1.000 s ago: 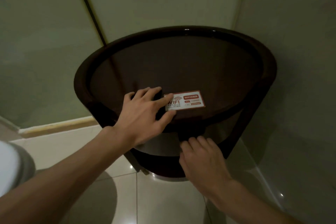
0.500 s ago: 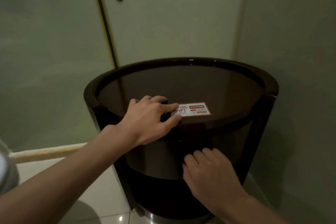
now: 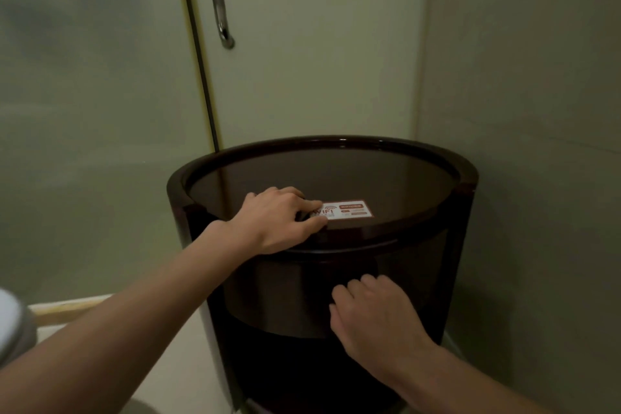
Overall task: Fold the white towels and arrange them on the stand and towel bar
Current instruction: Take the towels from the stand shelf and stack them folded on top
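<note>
Fingers [image 3: 311, 204] of the left hand [image 3: 275, 222] are bent over the front rim of the stand [image 3: 467, 178], just below frame centre toward 6 o'clock. Index and thumb tips are laid on the left end of the WiFi card [image 3: 349, 209]; whether the card is pinched cannot be told. Right hand [image 3: 376, 319] is held lower, at 5 o'clock, in front of the lower shelf [image 3: 268, 296]. Its fingers are curled with the tips hidden, so a grasp cannot be told. Stand is dark and round, set in a corner against the wall [image 3: 537, 77]. Card is held flat in the rimmed top tray, near the front edge. Lower compartment is dark; contents cannot be made out. Metal bar [image 3: 218, 3] is mounted upright on the glass door [image 3: 302, 44] at 12 o'clock. White rounded object [image 3: 10, 323] is cut off at 8 o'clock.
</note>
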### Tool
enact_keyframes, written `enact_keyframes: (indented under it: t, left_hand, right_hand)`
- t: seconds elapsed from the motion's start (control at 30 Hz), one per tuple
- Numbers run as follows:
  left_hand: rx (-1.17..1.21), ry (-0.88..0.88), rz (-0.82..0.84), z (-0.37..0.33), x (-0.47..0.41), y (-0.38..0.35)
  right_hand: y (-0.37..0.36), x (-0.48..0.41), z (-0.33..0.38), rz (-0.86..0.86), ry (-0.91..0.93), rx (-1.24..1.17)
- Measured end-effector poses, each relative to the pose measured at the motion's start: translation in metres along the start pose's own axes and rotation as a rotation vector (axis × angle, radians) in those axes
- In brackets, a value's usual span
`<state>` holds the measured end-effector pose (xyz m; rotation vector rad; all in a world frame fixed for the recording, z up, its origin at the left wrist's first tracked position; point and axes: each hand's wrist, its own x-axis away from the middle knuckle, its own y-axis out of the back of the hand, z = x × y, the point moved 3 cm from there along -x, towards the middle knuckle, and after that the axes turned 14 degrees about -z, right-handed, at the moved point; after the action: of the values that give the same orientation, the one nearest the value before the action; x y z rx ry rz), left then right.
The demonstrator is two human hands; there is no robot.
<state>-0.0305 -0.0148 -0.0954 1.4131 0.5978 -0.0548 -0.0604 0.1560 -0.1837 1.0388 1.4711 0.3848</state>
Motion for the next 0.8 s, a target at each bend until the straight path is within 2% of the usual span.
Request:
enact_keyframes:
  t: [0.8]
  left_hand:
    - [0.057,0.054,0.039,-0.001,0.000,0.002]
  right_hand:
    - [0.037,0.043,0.014,-0.074,0.051,-0.008]
